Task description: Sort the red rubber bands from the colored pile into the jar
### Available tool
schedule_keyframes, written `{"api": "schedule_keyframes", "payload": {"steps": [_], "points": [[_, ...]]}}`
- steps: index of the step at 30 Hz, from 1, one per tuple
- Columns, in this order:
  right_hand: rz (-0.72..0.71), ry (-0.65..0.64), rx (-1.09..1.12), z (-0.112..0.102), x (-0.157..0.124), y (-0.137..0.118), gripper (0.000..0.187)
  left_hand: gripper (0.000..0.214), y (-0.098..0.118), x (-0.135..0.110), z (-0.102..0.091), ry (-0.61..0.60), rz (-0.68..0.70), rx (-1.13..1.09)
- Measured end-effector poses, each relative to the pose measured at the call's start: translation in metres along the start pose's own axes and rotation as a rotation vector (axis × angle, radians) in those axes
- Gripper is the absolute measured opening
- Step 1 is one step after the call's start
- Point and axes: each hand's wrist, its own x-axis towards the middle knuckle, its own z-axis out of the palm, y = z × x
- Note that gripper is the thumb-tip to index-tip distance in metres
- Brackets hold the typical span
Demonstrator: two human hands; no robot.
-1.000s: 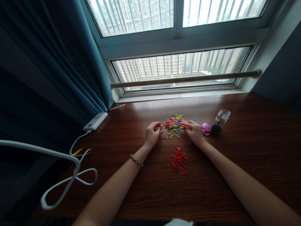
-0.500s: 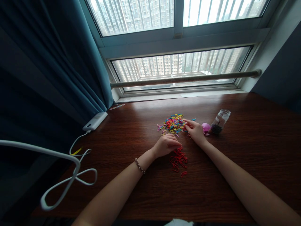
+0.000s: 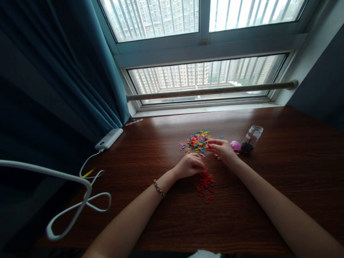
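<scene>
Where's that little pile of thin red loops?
In the head view, the thin red loops lie right of centre, at the fingertips of the left hand, below the multicoloured pile of loops.

The left hand (image 3: pixel 190 165) was curled at the twelve o'clock edge of the red loops (image 3: pixel 204 184); the right hand (image 3: pixel 221 149) was at the three o'clock side of the mixed-colour pile (image 3: pixel 197 141); farther toward three o'clock were a pink lump (image 3: pixel 235 145) and a glass jar (image 3: pixel 252 138); toward nine o'clock lay a white box (image 3: pixel 109 139).
</scene>
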Motion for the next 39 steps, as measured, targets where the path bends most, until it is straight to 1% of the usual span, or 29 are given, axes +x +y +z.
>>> {"api": "schedule_keyframes", "payload": {"steps": [2, 3, 4, 6, 8, 9, 10, 12, 14, 16, 17, 19, 21, 23, 28, 33, 36, 39], "points": [[0.029, -0.039, 0.031, 0.0, -0.002, -0.002, 0.023, 0.012, 0.002, 0.001, -0.001, -0.031, 0.043, 0.031], [0.041, -0.07, 0.037, 0.001, -0.003, -0.003, 0.023, 0.013, 0.002, 0.001, -0.002, -0.019, 0.045, 0.053], [0.055, -0.123, 0.031, 0.001, -0.005, -0.005, 0.023, 0.015, 0.002, 0.0, -0.003, 0.022, 0.029, 0.081], [0.113, -0.304, -0.027, 0.002, -0.009, -0.01, 0.023, 0.021, -0.002, -0.001, -0.004, 0.177, -0.043, 0.16], [0.194, -0.525, -0.136, 0.003, -0.015, -0.014, 0.024, 0.024, -0.009, -0.002, -0.006, 0.37, -0.139, 0.279], [0.225, -0.611, -0.195, 0.003, -0.017, -0.015, 0.024, 0.024, -0.014, -0.003, -0.008, 0.443, -0.179, 0.347], [0.24, -0.668, -0.247, 0.004, -0.018, -0.016, 0.025, 0.023, -0.019, -0.004, -0.009, 0.488, -0.209, 0.413], [0.219, -0.694, -0.315, 0.004, -0.019, -0.016, 0.025, 0.017, -0.028, -0.006, -0.012, 0.505, -0.246, 0.521], [0.173, -0.655, -0.347, 0.003, -0.017, -0.013, 0.026, 0.015, -0.034, -0.007, -0.014, 0.469, -0.259, 0.582], [0.115, -0.56, -0.352, 0.002, -0.013, -0.01, 0.026, 0.018, -0.037, -0.007, -0.013, 0.407, -0.254, 0.607], [0.076, -0.481, -0.346, 0.001, -0.011, -0.008, 0.026, 0.02, -0.037, -0.007, -0.012, 0.373, -0.251, 0.612], [-0.02, -0.27, -0.331, -0.001, -0.005, -0.003, 0.024, 0.024, -0.037, -0.006, -0.01, 0.319, -0.254, 0.608], [-0.11, -0.075, -0.343, -0.004, 0.0, 0.002, 0.022, 0.027, -0.036, -0.005, -0.008, 0.289, -0.266, 0.595], [-0.198, 0.017, -0.411, -0.007, 0.004, 0.008, 0.021, 0.028, -0.036, -0.005, -0.008, 0.276, -0.27, 0.584], [-0.423, 0.093, -0.676, -0.011, 0.007, 0.018, 0.019, 0.029, -0.038, -0.006, -0.007, 0.24, -0.245, 0.58], [-0.605, 0.11, -0.875, -0.005, 0.002, 0.015, 0.021, 0.027, -0.04, -0.006, -0.007, 0.218, -0.179, 0.575], [-0.678, 0.071, -0.917, -0.002, 0.0, 0.014, 0.022, 0.02, -0.04, -0.006, -0.008, 0.221, -0.136, 0.53], [-0.746, -0.037, -0.962, 0.0, -0.002, 0.015, 0.025, 0.013, -0.039, -0.005, -0.01, 0.22, -0.119, 0.482]]}}
